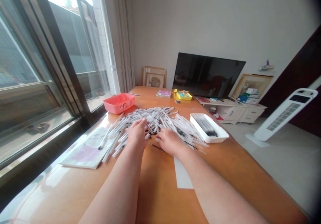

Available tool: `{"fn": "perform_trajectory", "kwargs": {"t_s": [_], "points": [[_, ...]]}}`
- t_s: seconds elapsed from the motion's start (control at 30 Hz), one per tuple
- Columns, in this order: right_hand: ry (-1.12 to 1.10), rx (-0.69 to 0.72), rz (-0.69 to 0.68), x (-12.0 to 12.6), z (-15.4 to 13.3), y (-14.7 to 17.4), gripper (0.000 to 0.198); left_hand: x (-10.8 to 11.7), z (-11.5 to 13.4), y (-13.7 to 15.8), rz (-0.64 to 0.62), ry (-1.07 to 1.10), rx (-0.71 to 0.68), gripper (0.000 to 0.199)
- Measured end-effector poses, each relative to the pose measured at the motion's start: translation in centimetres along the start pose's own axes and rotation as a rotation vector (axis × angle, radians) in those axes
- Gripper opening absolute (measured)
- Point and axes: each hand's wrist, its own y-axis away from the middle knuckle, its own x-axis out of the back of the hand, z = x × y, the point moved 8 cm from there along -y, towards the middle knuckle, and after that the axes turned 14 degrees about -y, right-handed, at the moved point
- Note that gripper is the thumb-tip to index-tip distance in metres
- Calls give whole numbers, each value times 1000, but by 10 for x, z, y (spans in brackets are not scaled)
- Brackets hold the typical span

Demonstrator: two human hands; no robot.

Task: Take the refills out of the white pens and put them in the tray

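Note:
A heap of clear pen barrels and pens (152,113) covers the middle of the wooden table. My left hand (136,133) is at the near edge of the heap, its fingers closed on a pen (148,127) that slants toward my other hand. My right hand (170,141) is just to the right, low over the heap, with its fingers curled together. What its fingertips hold, if anything, is hidden. Small black pen caps lie between the two hands. A thin dark refill (155,146) rests on the table below them.
At the right, a white tray (222,136) holds dark-tipped refills. A red plastic basket (116,106) stands back left. An open notebook (85,152) lies left, partly under pens. White paper (184,175) lies beneath my right forearm. A yellow box (184,96) and booklet (163,93) sit farther back.

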Motion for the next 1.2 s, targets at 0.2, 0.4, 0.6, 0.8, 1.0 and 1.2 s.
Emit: {"fn": "perform_trajectory", "kwargs": {"t_s": [0.2,0.4,0.6,0.8,1.0,1.2], "points": [[-459,-113,148,6,25,-2,13,4,-1,0,63,51,17,39],[-1283,-293,180,10,41,-2,30,5,-2,-2,65,74,6,39],[-1478,-384,227,9,45,0,28,3,1,1,64,118,19,36],[-1536,-451,290,8,49,3,20,0,5,6,61,160,27,32],[-1605,-478,226,7,37,5,17,-1,7,9,64,203,35,28],[-1600,-438,161,1,36,1,14,-4,8,10,52,215,45,20]]}}
